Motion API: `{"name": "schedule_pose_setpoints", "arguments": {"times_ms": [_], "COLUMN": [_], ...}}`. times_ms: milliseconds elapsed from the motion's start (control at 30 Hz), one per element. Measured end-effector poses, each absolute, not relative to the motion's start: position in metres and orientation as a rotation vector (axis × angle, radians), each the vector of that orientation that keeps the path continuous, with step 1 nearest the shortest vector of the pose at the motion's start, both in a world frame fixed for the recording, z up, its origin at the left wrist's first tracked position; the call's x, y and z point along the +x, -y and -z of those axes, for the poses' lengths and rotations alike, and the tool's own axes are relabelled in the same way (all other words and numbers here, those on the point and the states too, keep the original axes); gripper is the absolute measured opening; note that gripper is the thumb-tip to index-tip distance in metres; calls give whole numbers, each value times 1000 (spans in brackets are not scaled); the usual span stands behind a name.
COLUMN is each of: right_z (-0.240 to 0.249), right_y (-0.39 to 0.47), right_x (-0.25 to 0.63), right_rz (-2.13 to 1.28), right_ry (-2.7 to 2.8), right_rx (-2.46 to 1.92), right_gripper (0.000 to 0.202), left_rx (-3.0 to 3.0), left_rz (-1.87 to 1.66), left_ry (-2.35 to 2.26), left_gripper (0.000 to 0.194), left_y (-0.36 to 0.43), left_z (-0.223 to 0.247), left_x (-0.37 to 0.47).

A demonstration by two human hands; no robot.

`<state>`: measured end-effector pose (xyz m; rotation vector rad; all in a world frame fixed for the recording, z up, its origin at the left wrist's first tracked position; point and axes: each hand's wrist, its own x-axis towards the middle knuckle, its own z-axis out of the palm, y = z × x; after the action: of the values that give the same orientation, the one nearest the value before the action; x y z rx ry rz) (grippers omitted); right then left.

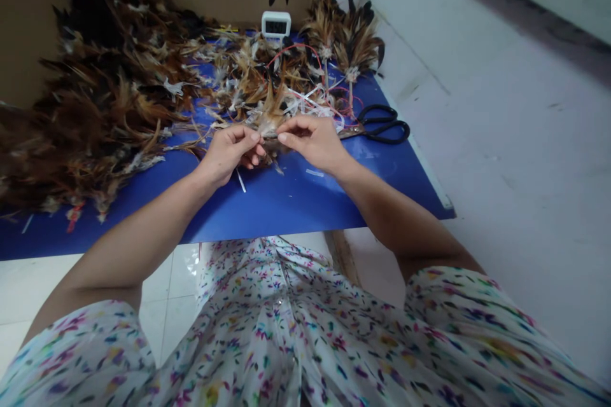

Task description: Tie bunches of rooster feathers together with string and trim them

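Observation:
Over the blue table (267, 210), my left hand (229, 151) and my right hand (312, 141) are close together, each with thumb and fingers pinched. Between their fingertips is a small feather bunch (270, 116), pale at its base with brown tips pointing away from me. My left fingertips pinch its base. My right fingertips touch the bunch's right side; what they pinch is too small to make out. Loose brown feathers (248, 82) lie just beyond my hands, with white strips (305, 102) and a red cord (298, 46) among them.
A large heap of brown and black feathers (95, 114) covers the left side. Black-handled scissors (384, 124) lie to the right. Two feather bundles on sticks (352, 44) rest at the back right. A small white digital display (275, 24) stands before a cardboard box (229, 0).

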<state>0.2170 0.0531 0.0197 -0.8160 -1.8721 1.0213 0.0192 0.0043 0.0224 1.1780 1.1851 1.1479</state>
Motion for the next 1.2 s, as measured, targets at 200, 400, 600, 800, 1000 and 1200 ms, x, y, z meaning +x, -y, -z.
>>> {"name": "schedule_pose_setpoints", "arguments": {"times_ms": [200, 400, 600, 800, 1000, 1200], "right_z": [-16, -13, -9, 2, 2, -10], "right_y": [-52, -52, -50, -46, -46, -49], "right_x": [219, 220, 217, 208, 205, 213], "right_rz": [-757, -658, -599, -432, -402, -663], "right_ry": [2118, 2251, 2353, 2528, 2579, 2306], "right_rx": [-896, -888, -817, -652, -645, -655], "right_gripper": [11, 14, 15, 26, 19, 13], "left_rx": [1164, 1134, 1151, 1152, 1214, 1269], "left_rz": [-1171, -1243, -1248, -1284, -1311, -1322], "left_ry": [-1256, -1311, -1322, -1304, -1253, -1234], "left_gripper": [28, 25, 26, 32, 36, 36], "left_y": [-13, -22, -26, -24, -19, -17], "left_z": [-15, -11, -9, -12, -20, -23], "left_x": [13, 4, -1, -2, 2, 3]}}
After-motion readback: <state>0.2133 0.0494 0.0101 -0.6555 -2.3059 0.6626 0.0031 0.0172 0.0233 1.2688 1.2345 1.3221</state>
